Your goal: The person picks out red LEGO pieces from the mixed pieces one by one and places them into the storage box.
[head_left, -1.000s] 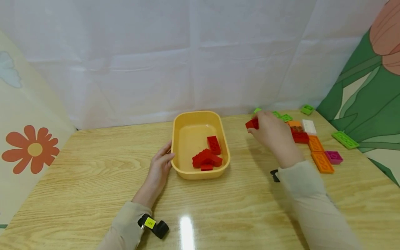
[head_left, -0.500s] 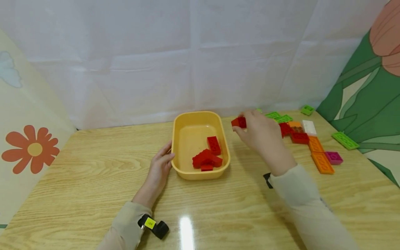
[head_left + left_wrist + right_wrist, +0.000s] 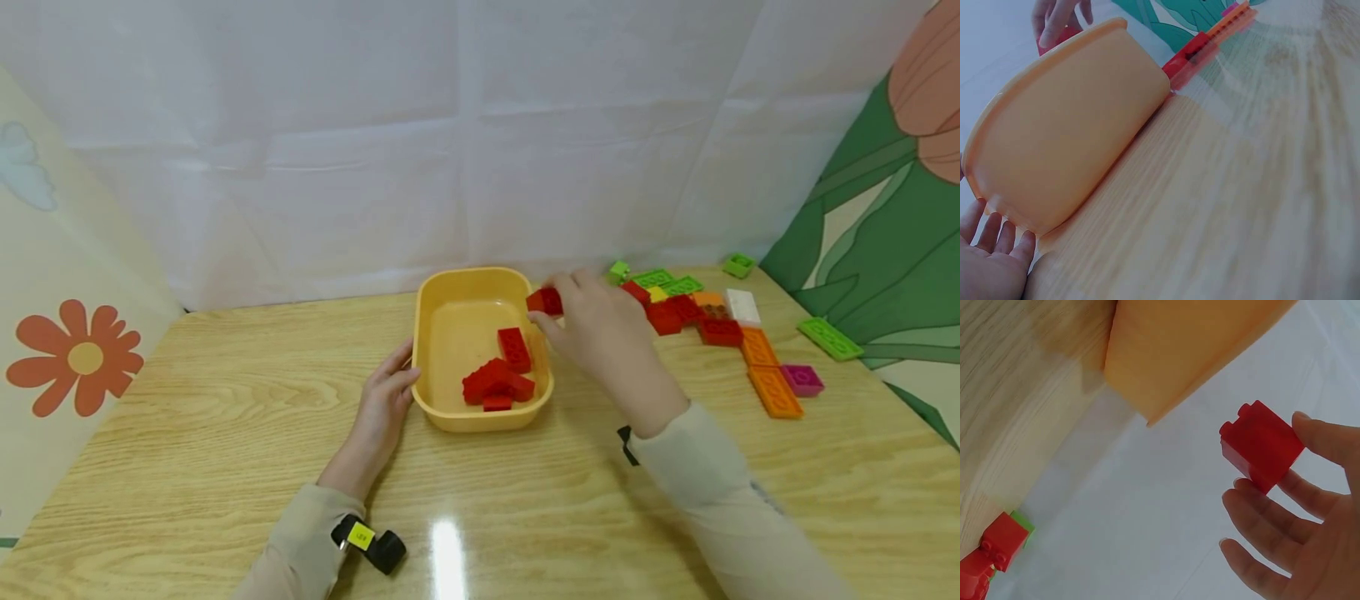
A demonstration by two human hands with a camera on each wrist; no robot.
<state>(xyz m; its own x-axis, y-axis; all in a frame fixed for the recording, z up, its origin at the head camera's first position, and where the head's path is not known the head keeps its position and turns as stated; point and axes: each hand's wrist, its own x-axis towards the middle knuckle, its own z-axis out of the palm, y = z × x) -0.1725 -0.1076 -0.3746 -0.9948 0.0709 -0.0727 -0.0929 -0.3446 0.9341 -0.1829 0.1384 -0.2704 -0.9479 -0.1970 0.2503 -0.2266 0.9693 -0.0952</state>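
My right hand [image 3: 600, 329] pinches a red toy brick [image 3: 1263, 447] between thumb and fingers. In the head view this brick overlaps the right rim of a yellow plastic bin [image 3: 441, 287]. The right wrist view shows two studs on it and the other fingers spread below. My left hand [image 3: 385, 404] holds the bin's left side, thumb at the rim and fingers along the outer wall. Several red bricks [image 3: 491, 379] lie inside the bin, mostly toward its near end. In the left wrist view, the left fingertips [image 3: 1025, 240] touch the bin's outer wall.
Right of the bin lie several red bricks [image 3: 722, 332], orange bricks [image 3: 775, 392], green bricks [image 3: 828, 337], a white brick [image 3: 742, 307] and a magenta brick [image 3: 802, 380]. A white cloth [image 3: 322, 150] hangs behind the wooden table [image 3: 225, 417]. Patterned panels stand at both sides.
My right hand has moved left with the red brick, from above the loose bricks to the bin's right rim. More bricks behind it now show. The left hand and bin have stayed put.
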